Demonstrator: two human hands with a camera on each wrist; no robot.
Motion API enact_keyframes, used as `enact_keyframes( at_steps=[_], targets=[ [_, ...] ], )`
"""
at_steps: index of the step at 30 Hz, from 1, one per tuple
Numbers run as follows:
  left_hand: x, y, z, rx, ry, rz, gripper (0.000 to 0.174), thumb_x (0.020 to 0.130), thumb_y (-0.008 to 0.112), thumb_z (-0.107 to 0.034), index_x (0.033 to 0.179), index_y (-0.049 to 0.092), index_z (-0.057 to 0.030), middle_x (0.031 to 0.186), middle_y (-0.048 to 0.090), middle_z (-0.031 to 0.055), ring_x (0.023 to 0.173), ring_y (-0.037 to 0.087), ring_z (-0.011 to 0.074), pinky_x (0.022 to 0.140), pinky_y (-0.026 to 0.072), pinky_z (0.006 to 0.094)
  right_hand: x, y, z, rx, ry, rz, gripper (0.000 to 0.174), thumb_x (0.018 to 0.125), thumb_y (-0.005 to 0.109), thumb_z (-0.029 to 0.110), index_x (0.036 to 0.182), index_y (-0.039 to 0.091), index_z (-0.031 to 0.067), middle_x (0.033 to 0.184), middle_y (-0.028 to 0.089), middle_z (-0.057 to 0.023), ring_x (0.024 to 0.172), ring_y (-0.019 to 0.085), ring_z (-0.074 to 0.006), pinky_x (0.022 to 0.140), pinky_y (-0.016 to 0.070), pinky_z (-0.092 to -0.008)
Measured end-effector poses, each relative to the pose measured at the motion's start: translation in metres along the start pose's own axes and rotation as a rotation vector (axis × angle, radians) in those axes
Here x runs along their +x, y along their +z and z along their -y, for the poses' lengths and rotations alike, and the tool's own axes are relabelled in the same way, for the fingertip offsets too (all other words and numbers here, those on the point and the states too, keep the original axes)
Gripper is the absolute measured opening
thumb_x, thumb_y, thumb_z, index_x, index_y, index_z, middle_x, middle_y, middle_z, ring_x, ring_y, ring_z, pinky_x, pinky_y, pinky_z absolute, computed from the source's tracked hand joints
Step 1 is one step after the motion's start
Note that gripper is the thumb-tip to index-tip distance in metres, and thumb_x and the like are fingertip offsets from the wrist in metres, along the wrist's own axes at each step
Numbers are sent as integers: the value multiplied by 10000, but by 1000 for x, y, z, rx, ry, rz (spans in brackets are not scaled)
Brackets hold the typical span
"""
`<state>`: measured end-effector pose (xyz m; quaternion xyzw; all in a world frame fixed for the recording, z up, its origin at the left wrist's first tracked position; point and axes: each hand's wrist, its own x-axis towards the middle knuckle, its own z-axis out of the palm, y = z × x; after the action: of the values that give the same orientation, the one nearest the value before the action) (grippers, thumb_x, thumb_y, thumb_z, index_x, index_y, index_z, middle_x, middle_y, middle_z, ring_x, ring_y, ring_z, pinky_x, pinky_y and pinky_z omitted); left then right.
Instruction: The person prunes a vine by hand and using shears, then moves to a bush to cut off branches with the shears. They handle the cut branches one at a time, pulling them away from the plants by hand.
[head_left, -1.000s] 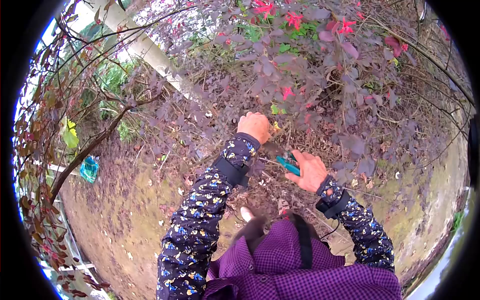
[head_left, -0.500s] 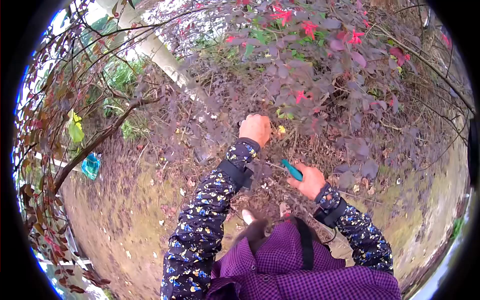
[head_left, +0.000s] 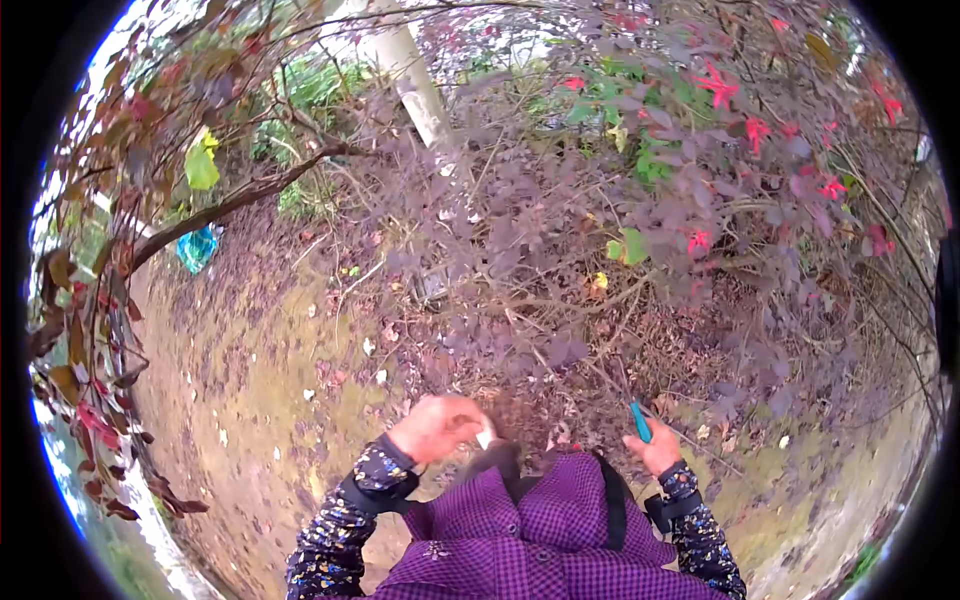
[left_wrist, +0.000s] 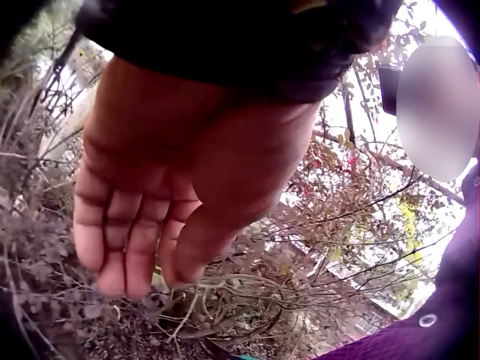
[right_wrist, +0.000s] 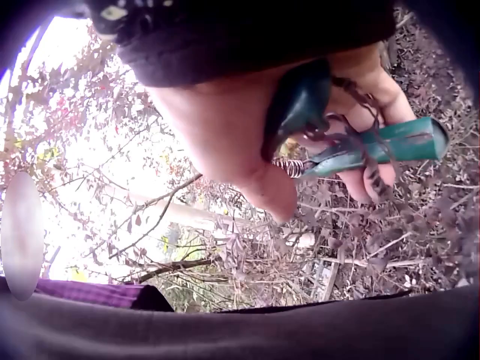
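Green-handled pruning shears (head_left: 641,422) are in the right hand (head_left: 658,447), low and right of centre in the head view. In the right wrist view the fingers curl round the green handle (right_wrist: 397,144), with a coil spring (right_wrist: 289,166) between the two handles. My left hand (head_left: 436,428) is by the body at lower left, holding nothing. The left wrist view shows that hand (left_wrist: 172,172) with relaxed, nearly straight fingers and the thumb beside them. Purple-leaved shrub twigs (head_left: 560,290) spread in front of both hands.
A brown branch (head_left: 240,202) crosses the left side, with a teal bag (head_left: 197,248) below it. A pale trunk (head_left: 412,85) stands at the top. Red flowers (head_left: 718,88) hang at upper right. Leaf litter lies over the mossy ground (head_left: 260,370).
My left hand has moved down from the twigs toward the body and its fingers have loosened. The right hand has come lower with the shears. The head view has shifted.
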<state>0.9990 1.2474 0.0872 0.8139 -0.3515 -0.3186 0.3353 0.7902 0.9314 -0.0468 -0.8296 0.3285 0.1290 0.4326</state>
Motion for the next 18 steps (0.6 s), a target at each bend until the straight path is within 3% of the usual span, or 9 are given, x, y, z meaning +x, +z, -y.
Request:
enact_keyframes(
  at_steps=[3,4,6,8,10,12,13,18],
  targets=[
    [-38,-1,46,330,-138,-350,134,759,641,-202,786,642,-71,782,637,132,703,625,317,623,506,391,4,0,1,-36,-49,51,557,680,716,404,1061,585,18,855,636,-207,817,614,-354,731,476,-402],
    [-48,-4,51,292,-200,-385,116,755,644,-175,782,639,-62,767,631,138,711,618,333,634,500,404,3,0,8,-82,-43,96,554,683,713,405,1059,585,18,847,636,-206,811,616,-353,723,476,-402],
    [-63,-3,63,296,-190,-500,122,749,649,-141,823,629,-46,810,630,151,758,617,328,669,497,391,0,0,29,-120,-134,69,573,693,705,408,1082,574,9,837,637,-207,809,618,-350,718,476,-404],
    [-64,-5,60,245,-206,-568,150,751,650,-125,869,623,-38,850,629,161,796,616,324,698,494,379,-4,-10,57,-135,-128,193,617,704,698,409,1142,546,2,895,635,-215,842,620,-348,747,475,-399],
    [-60,-9,51,201,-216,-629,185,752,651,-108,916,617,-30,891,629,170,835,614,320,728,492,367,-4,-11,61,-167,-234,171,656,714,696,403,1199,512,1,955,627,-219,871,625,-331,773,473,-391],
    [-50,-13,40,23,-186,-690,269,764,647,-95,1019,597,-25,945,626,170,898,612,290,767,485,347,-12,-19,83,-149,-238,236,665,719,696,390,1227,495,10,1003,621,-218,902,626,-319,797,468,-392],
    [-46,-12,42,-81,-200,-667,339,800,648,-93,1128,580,-40,966,633,85,863,600,154,761,482,293,-15,-21,86,-97,-266,248,652,724,697,376,1227,499,12,963,639,-180,861,637,-280,772,476,-375],
    [10,-25,34,-538,35,-536,342,846,615,-91,1176,548,-36,1029,608,49,941,559,116,841,452,261,-35,-36,117,-41,-216,252,632,731,705,350,1221,505,6,833,639,-96,763,618,-184,705,482,-317]
  ],
)
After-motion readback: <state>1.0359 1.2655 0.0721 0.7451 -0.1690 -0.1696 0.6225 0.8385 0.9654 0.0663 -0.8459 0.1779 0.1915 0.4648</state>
